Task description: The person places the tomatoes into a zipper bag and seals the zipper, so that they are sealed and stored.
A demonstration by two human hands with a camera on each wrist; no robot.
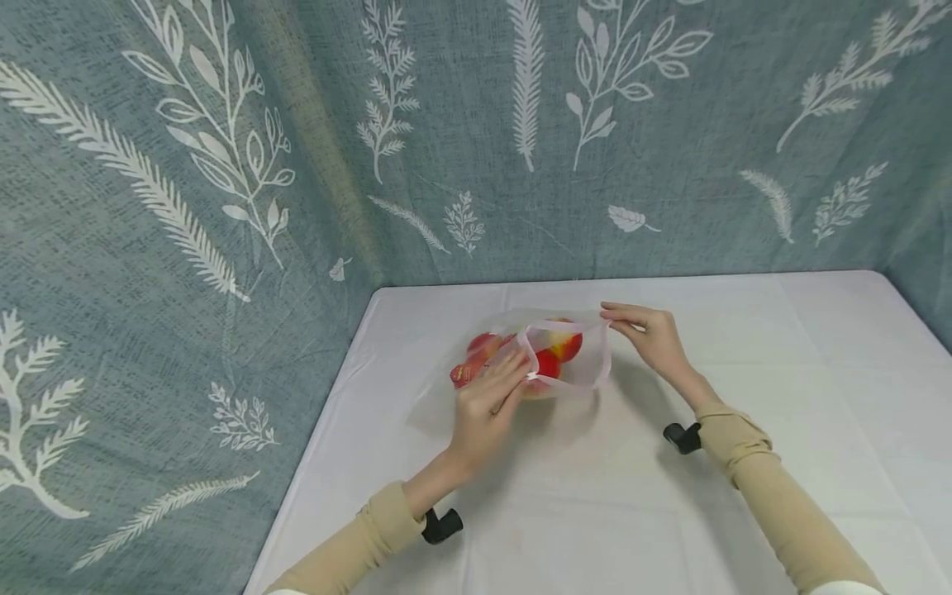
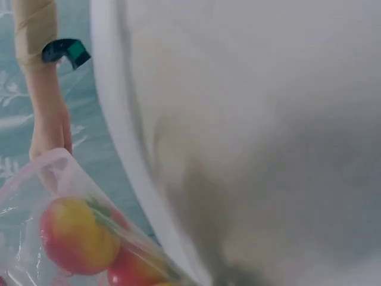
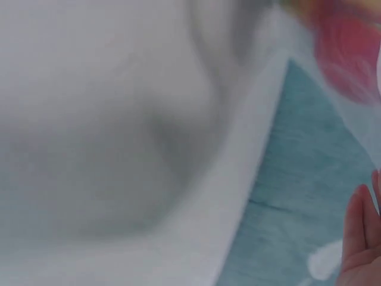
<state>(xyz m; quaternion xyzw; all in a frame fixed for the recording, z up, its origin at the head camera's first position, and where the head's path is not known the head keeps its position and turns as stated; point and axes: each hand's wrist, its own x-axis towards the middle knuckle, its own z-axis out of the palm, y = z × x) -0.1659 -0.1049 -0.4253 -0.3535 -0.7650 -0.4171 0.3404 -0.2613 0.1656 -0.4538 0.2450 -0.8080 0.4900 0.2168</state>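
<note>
A clear plastic bag [image 1: 439,405] with a pink rim lies on its side, its mouth spread wide towards the right. Several round red-and-yellow fruits [image 1: 567,345] are inside; one fruit [image 2: 77,235] shows close through the film in the left wrist view. The left hand [image 1: 483,405] holds the near left part of the rim, its fingers over the film. At the far right corner, the right hand [image 1: 650,335] pinches the rim between thumb and fingers. A hand [image 3: 364,238] shows at the edge of the right wrist view, partly cut off.
A white cloth [image 1: 595,512] covers the table. Behind it and to the left hang blue-green curtains [image 1: 476,149] with white leaf patterns. A red printed patch [image 1: 463,376] shows at the left in the bag. Each wrist wears a small black camera [image 1: 442,525].
</note>
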